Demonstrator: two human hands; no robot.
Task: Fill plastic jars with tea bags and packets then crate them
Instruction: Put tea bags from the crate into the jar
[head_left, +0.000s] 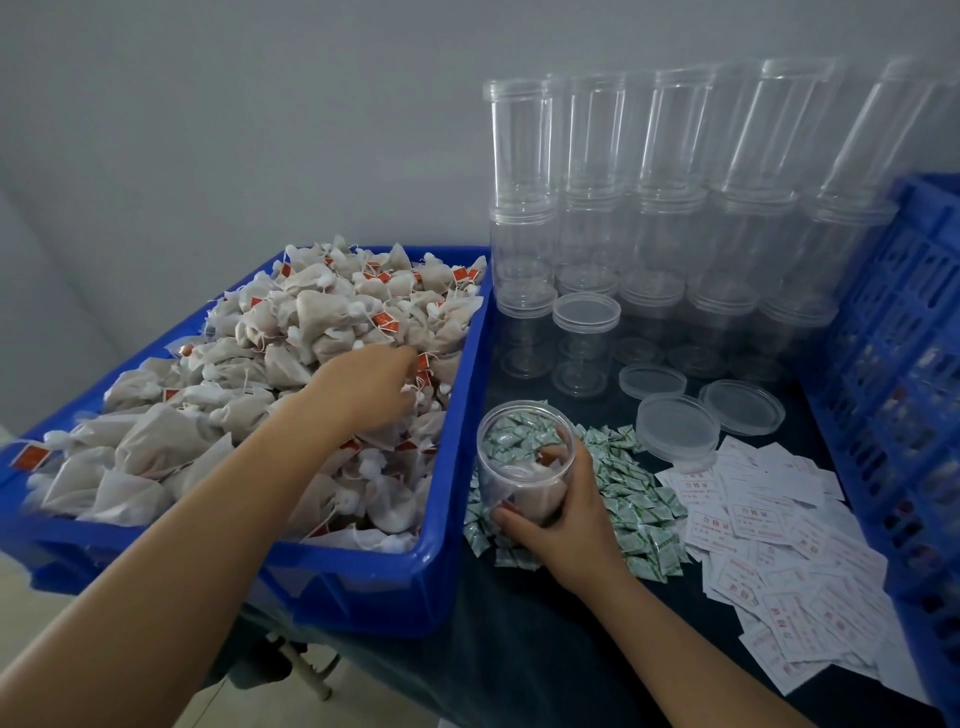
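Dark-covered bench (545, 623) against grey wall, left hand (363, 387) reaching with curled fingers into tea bags (311, 322) heaped in blue bin (441, 540), grip unclear, right hand (558, 512) gripping open jar (524, 462) upright on green packets (639, 499), empty jars (587, 338) stacked behind

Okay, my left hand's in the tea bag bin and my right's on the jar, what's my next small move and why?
Probably pinch a tea bag with the left hand and carry it to the open jar the right hand grips; the jar looks only partly filled.
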